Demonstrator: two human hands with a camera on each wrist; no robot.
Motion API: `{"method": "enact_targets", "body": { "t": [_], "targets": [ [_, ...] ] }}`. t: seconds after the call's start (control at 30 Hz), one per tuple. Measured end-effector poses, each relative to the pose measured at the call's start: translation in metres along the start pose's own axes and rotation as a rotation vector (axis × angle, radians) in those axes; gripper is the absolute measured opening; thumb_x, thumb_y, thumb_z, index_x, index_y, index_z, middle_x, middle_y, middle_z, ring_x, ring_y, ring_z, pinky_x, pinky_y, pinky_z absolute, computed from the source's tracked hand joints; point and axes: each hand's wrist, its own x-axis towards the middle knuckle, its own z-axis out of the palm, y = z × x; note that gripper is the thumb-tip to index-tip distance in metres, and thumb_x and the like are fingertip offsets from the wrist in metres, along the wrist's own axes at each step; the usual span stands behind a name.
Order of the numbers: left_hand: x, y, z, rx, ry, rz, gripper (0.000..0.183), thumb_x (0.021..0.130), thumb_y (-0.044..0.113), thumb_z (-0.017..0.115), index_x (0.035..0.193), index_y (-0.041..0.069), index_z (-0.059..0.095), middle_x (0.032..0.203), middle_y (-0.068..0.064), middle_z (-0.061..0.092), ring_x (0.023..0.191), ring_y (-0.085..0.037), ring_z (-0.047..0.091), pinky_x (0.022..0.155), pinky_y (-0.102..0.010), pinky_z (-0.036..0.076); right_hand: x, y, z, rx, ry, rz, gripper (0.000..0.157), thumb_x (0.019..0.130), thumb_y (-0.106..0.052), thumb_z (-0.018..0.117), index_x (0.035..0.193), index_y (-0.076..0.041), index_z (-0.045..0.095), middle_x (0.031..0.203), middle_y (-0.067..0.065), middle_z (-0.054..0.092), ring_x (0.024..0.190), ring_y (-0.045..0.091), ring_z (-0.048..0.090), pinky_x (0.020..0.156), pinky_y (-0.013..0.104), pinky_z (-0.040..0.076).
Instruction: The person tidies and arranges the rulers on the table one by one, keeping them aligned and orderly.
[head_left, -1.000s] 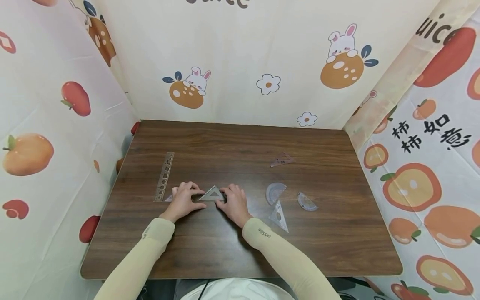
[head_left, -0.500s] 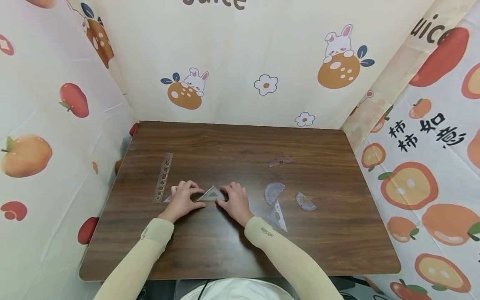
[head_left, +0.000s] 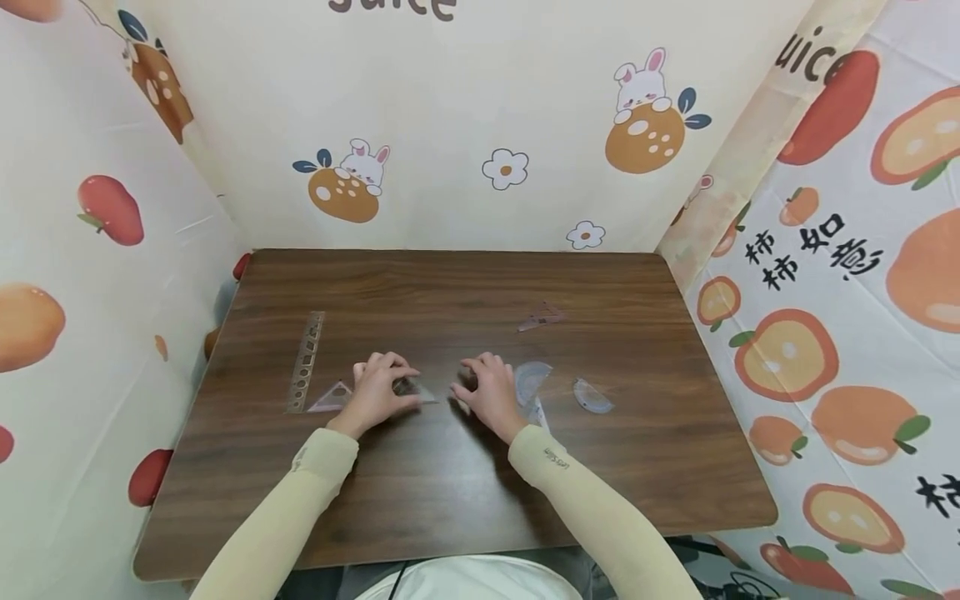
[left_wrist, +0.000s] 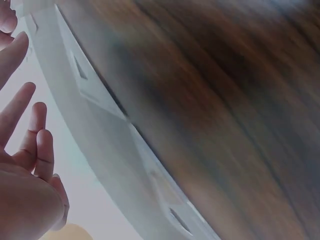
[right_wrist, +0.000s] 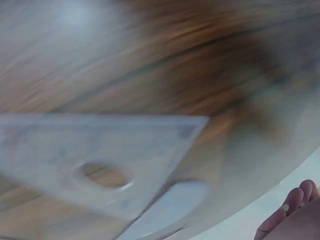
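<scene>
My left hand [head_left: 377, 393] is over the table left of centre, thumb and fingers spread on either side of a clear set square [head_left: 424, 392], part of which is hidden by the hand. A second clear set square [head_left: 328, 398] lies flat just left of that hand. Straightened fingers [left_wrist: 19, 115] show apart in the left wrist view. To the right, my right hand [head_left: 492, 392] hovers with loosely bent fingers and nothing between them. Near its wrist lie a clear set square [right_wrist: 45, 145] and a protractor [head_left: 531, 380], which overlap in the right wrist view.
A clear ruler with cut-out shapes [head_left: 305, 362] lies at the left of the brown table [head_left: 420, 500]. Farther back is a small pinkish set square [head_left: 540, 317]. Another protractor [head_left: 592, 397] rests at the right. Printed curtains [head_left: 420, 192] stand along the back and sides.
The right hand has left the middle set square and moved right. The left hand has shifted slightly right over it, uncovering more of the other set square. The head view has turned right.
</scene>
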Motion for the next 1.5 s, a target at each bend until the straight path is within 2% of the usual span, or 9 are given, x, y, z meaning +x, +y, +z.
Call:
{"method": "enact_targets", "body": {
  "t": [0.3, 0.57, 0.87, 1.03, 1.3, 1.5],
  "targets": [
    [0.012, 0.016, 0.011, 0.004, -0.021, 0.05, 0.048, 0.075, 0.031, 0.093, 0.116, 0.012, 0.078, 0.116, -0.006, 0.065, 0.108, -0.028, 0.051, 0.088, -0.049, 0.026, -0.005, 0.021, -0.014, -0.018, 0.016, 0.036, 0.045, 0.089, -0.037, 0.082, 0.124, -0.011, 0.073, 0.102, 0.004, 0.065, 0.096, 0.021, 0.056, 0.086, 0.038, 0.04],
    [0.022, 0.03, 0.023, 0.029, -0.042, 0.066, 0.05, 0.075, 0.033, 0.093, 0.118, 0.014, 0.077, 0.116, -0.005, 0.065, 0.106, -0.027, 0.053, 0.085, -0.047, 0.027, -0.01, 0.036, -0.026, -0.025, 0.048, 0.054, 0.045, 0.088, -0.036, 0.082, 0.124, -0.011, 0.073, 0.103, 0.005, 0.065, 0.094, 0.02, 0.055, 0.086, 0.039, 0.042],
    [0.028, 0.048, 0.041, -0.007, -0.094, 0.123, 0.055, 0.077, 0.033, 0.091, 0.125, 0.011, 0.073, 0.115, -0.006, 0.067, 0.1, -0.025, 0.057, 0.084, -0.041, 0.039, -0.022, 0.059, -0.04, -0.022, 0.091, 0.1, 0.046, 0.085, -0.034, 0.085, 0.122, -0.01, 0.074, 0.105, 0.007, 0.067, 0.098, 0.026, 0.059, 0.085, 0.041, 0.042],
    [0.033, 0.059, 0.05, -0.003, -0.107, 0.131, 0.054, 0.077, 0.033, 0.092, 0.123, 0.013, 0.074, 0.113, -0.004, 0.067, 0.099, -0.023, 0.058, 0.083, -0.039, 0.039, -0.029, 0.07, -0.047, -0.005, 0.079, 0.115, 0.044, 0.087, -0.034, 0.083, 0.123, -0.011, 0.073, 0.104, 0.006, 0.066, 0.096, 0.024, 0.058, 0.083, 0.039, 0.04],
    [0.037, 0.08, 0.064, -0.008, -0.122, 0.162, 0.051, 0.077, 0.034, 0.091, 0.122, 0.013, 0.075, 0.112, -0.003, 0.069, 0.098, -0.022, 0.058, 0.084, -0.041, 0.04, -0.042, 0.085, -0.061, 0.047, 0.064, 0.1, 0.045, 0.088, -0.03, 0.082, 0.126, -0.009, 0.071, 0.104, 0.009, 0.066, 0.093, 0.025, 0.056, 0.088, 0.043, 0.039],
    [0.039, 0.095, 0.075, -0.015, -0.172, 0.174, 0.056, 0.078, 0.036, 0.09, 0.126, 0.014, 0.071, 0.114, -0.005, 0.07, 0.102, -0.023, 0.06, 0.09, -0.044, 0.042, -0.056, 0.099, -0.073, 0.049, 0.058, 0.116, 0.044, 0.086, -0.028, 0.085, 0.123, -0.008, 0.072, 0.103, 0.008, 0.066, 0.097, 0.026, 0.059, 0.092, 0.047, 0.041]
  ]
}}
